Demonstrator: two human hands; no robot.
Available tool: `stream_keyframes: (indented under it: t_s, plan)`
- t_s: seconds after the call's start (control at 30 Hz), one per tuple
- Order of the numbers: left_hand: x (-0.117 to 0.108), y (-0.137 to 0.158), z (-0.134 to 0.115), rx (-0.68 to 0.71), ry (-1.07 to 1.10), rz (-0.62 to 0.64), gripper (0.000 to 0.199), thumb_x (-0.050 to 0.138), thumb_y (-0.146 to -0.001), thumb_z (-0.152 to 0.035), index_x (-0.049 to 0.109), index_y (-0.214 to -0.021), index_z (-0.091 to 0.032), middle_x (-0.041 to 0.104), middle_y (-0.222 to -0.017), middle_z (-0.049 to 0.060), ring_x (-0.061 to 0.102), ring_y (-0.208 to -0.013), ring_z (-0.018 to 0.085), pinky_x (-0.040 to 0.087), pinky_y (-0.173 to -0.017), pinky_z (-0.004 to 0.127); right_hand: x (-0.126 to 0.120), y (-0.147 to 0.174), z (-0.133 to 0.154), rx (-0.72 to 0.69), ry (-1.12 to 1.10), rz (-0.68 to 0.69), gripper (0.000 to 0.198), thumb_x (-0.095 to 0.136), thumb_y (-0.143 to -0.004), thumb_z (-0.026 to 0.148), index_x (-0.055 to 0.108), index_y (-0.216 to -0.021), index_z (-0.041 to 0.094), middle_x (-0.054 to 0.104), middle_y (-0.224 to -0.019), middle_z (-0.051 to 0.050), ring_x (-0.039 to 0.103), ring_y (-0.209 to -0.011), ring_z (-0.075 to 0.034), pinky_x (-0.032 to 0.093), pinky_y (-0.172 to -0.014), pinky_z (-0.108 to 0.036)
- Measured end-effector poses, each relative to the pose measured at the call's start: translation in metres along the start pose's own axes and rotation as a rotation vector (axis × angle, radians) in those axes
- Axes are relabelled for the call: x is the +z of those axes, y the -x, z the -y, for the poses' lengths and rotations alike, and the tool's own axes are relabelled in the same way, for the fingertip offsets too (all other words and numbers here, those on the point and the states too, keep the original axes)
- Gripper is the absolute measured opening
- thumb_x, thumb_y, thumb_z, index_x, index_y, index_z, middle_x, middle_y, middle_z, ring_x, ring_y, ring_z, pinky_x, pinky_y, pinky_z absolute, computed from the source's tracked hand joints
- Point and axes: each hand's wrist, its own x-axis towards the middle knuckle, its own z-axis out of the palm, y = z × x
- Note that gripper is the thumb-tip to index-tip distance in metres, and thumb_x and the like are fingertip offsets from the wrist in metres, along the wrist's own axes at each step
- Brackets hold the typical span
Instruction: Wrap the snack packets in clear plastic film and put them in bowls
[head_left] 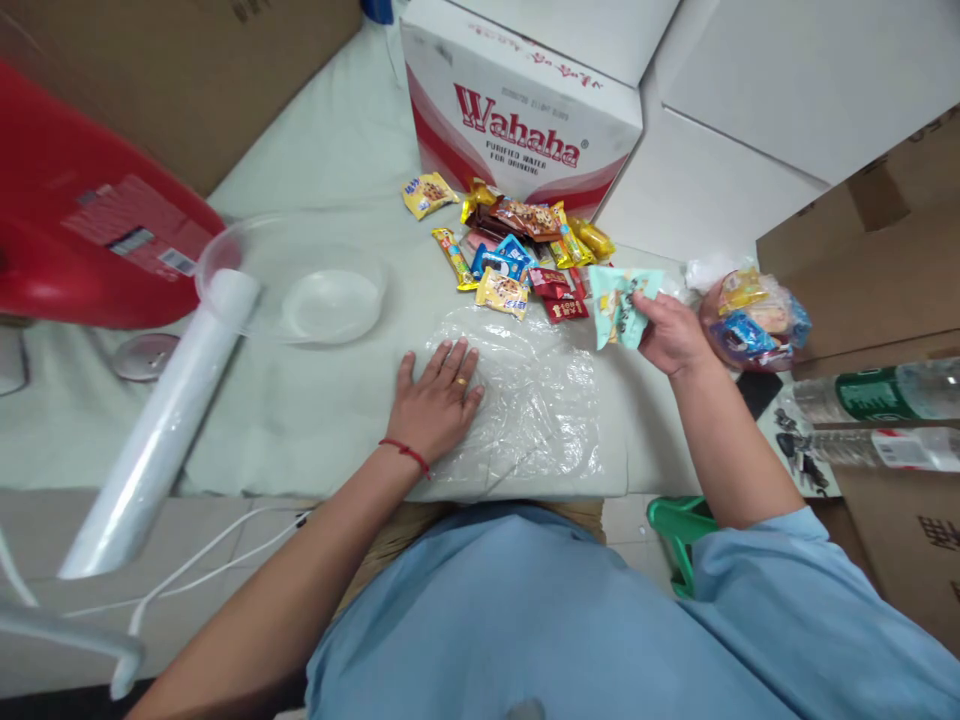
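The left hand (pixel 437 400) lies spread at the near-left part of a clear plastic sheet (pixel 540 415) — seemingly steadying it. Ahead and rightward, the right hand (pixel 673 328) pinches a mint-green packet (pixel 616 302) by its right edge, which thumb and fingers cover. Beyond and between both hands, piled wrapped snacks (pixel 525 218) overlap, hiding some; whether the packet touches them is unclear.

I see a pale green packet (pixel 613 300) with dark lettering and yellowish pictures, pinched at its right side by the right fingers (pixel 651 308), its printed face turned up to my camera. The clear plastic (pixel 540 400) (sheet or flat bag, I can't tell from here) lies creased and shiny on the counter (pixel 315 410), the left fingers (pixel 448 364) spread on its left part.
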Motion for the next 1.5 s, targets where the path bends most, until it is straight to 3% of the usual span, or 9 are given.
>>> stream_keyframes:
  t_s: [0.17, 0.3, 0.43, 0.6, 0.93, 1.1, 1.17, 1.27, 1.5]
  plan:
    - [0.002, 0.0, 0.0, -0.001, -0.011, 0.003, 0.061, 0.034, -0.108, -0.042, 0.036, -0.167, -0.028, 0.034, -0.175, 0.01, 0.03, -0.164, 0.029, 0.004, -0.133, 0.065, 0.077, 0.039, 0.02, -0.111, 0.459, 0.186, 0.042, 0.055, -0.103, 0.05, 0.074, -0.124, 0.019, 0.078, -0.12, -0.012, 0.071, -0.118, -0.031, 0.057, -0.106, -0.05]
    - [0.002, 0.001, 0.001, -0.005, -0.001, 0.0, 0.061, 0.034, -0.107, -0.041, 0.037, -0.167, -0.027, 0.035, -0.174, 0.011, 0.031, -0.163, 0.03, 0.005, -0.132, 0.066, 0.146, 0.079, 0.008, -0.347, 0.988, 0.201, 0.058, 0.043, -0.101, 0.012, 0.052, -0.158, 0.016, 0.048, -0.167, -0.015, 0.039, -0.158, -0.031, 0.028, -0.131, -0.057]
    - [0.001, 0.002, 0.002, 0.02, 0.008, -0.005, 0.061, 0.034, -0.106, -0.031, 0.04, -0.166, -0.024, 0.035, -0.174, 0.012, 0.031, -0.163, 0.031, 0.006, -0.132, 0.066, 0.174, 0.116, -0.021, -0.44, 1.151, 0.435, 0.061, 0.04, -0.105, 0.015, 0.039, -0.166, 0.015, 0.033, -0.175, -0.013, 0.027, -0.164, -0.028, 0.013, -0.134, -0.061]
    - [0.002, 0.002, 0.003, 0.03, 0.027, -0.028, 0.06, 0.03, -0.109, -0.037, 0.036, -0.167, -0.022, 0.035, -0.174, 0.012, 0.031, -0.163, 0.03, 0.005, -0.132, 0.066, 0.154, 0.126, -0.029, -0.458, 1.108, 0.504, 0.067, 0.045, -0.109, 0.045, 0.034, -0.168, 0.015, 0.029, -0.176, -0.014, 0.023, -0.166, -0.028, 0.012, -0.135, -0.059]
    - [-0.009, 0.004, 0.008, 0.008, -0.011, -0.029, 0.059, 0.029, -0.11, -0.042, 0.039, -0.166, -0.026, 0.029, -0.177, 0.01, 0.026, -0.165, 0.03, 0.005, -0.132, 0.064, 0.142, 0.097, -0.038, -0.496, 1.031, 0.544, 0.062, 0.042, -0.111, 0.046, 0.036, -0.168, 0.023, 0.031, -0.176, -0.009, 0.022, -0.166, -0.028, 0.008, -0.135, -0.063]
    - [-0.007, 0.01, 0.02, -0.007, -0.087, -0.009, 0.058, 0.027, -0.111, -0.044, 0.035, -0.167, -0.034, 0.036, -0.174, 0.006, 0.031, -0.163, 0.029, -0.003, -0.131, 0.068, 0.086, 0.028, -0.044, -0.464, 0.863, 0.269, 0.054, 0.035, -0.111, 0.038, 0.046, -0.161, 0.023, 0.047, -0.168, -0.01, 0.041, -0.157, -0.027, 0.033, -0.131, -0.052]
    - [-0.005, 0.011, 0.02, -0.021, -0.102, 0.001, 0.058, 0.027, -0.111, -0.044, 0.034, -0.168, -0.033, 0.034, -0.175, 0.006, 0.031, -0.163, 0.029, -0.003, -0.131, 0.068, 0.055, -0.015, -0.048, -0.376, 0.965, 0.11, 0.054, 0.042, -0.106, 0.032, 0.051, -0.158, 0.02, 0.05, -0.164, -0.013, 0.044, -0.154, -0.032, 0.036, -0.129, -0.053]
    - [-0.003, 0.011, 0.019, -0.024, -0.109, 0.005, 0.059, 0.026, -0.111, -0.044, 0.033, -0.168, -0.032, 0.032, -0.176, 0.006, 0.029, -0.164, 0.029, -0.002, -0.13, 0.069, 0.019, -0.064, -0.056, -0.267, 1.123, 0.093, 0.063, 0.052, -0.098, 0.027, 0.047, -0.16, 0.018, 0.045, -0.168, -0.014, 0.041, -0.154, -0.039, 0.035, -0.128, -0.058]
    - [-0.005, 0.011, 0.018, -0.025, -0.08, 0.004, 0.06, 0.029, -0.11, -0.044, 0.031, -0.169, -0.034, 0.034, -0.175, 0.007, 0.03, -0.163, 0.03, -0.002, -0.13, 0.069, -0.003, -0.051, -0.063, -0.251, 1.145, 0.196, 0.07, 0.054, -0.083, 0.018, 0.052, -0.153, 0.014, 0.047, -0.164, -0.016, 0.048, -0.148, -0.035, 0.041, -0.124, -0.056]
